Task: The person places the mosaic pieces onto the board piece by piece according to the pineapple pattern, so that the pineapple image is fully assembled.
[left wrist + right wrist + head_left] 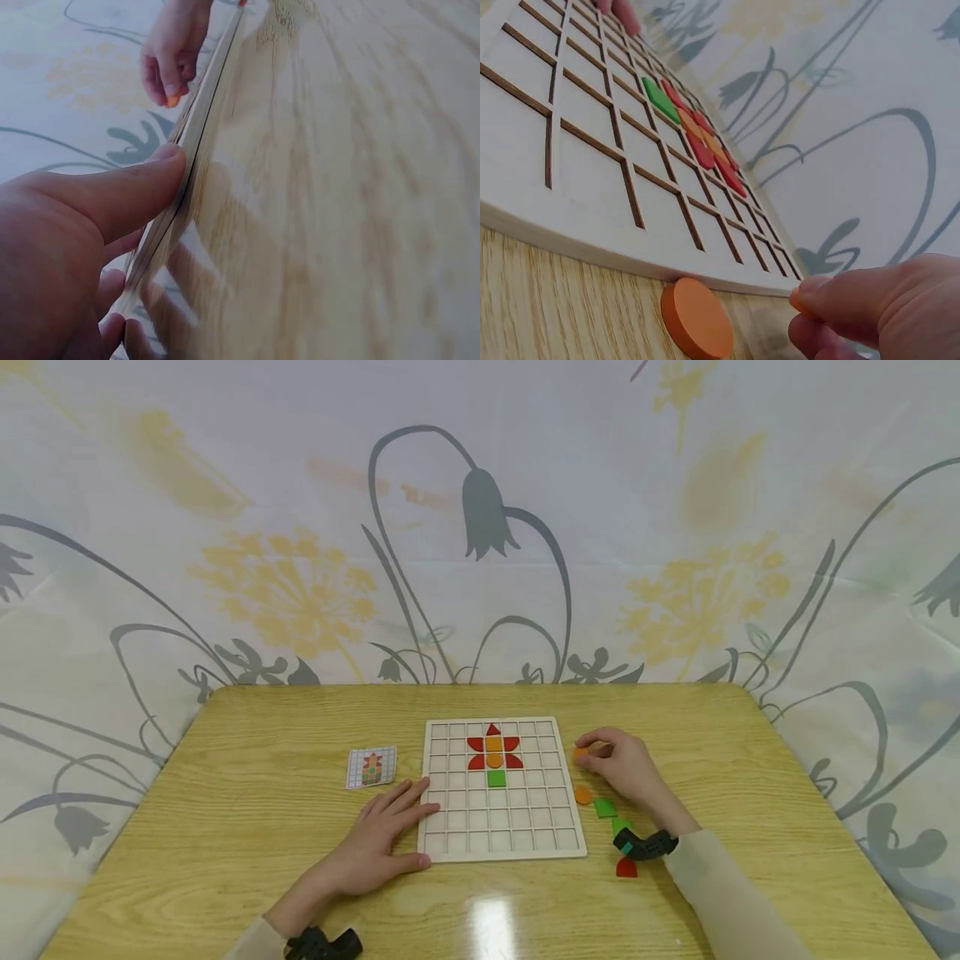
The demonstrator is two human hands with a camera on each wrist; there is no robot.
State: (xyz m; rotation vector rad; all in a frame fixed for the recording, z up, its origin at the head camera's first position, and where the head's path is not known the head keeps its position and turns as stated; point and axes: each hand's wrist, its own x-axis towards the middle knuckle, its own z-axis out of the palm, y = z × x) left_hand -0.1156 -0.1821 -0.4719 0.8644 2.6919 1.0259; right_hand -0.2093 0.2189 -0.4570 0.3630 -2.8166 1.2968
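A square white grid board (457, 843) lies on the table. Its upper middle cells carry a red triangle (492, 729), an orange square (493, 744), an orange disc (494, 760), several red rounded pieces (476, 744) and a green square (497, 778). My left hand (375, 843) rests at the board's left edge, fingers spread, fingertips and thumb touching it. Just off the right edge, my right hand (622, 767) pinches a small orange piece (798, 300) between thumb and fingers, which partly cover its shape. Another orange disc (697, 319) lies beside the board.
Green pieces (604, 808) and a red rounded piece (626, 867) lie right of the board, partly behind the right wrist's camera. A small pattern card (372, 767) with a coloured grid picture lies to the left. A flowered curtain (480, 593) hangs behind the table (262, 827).
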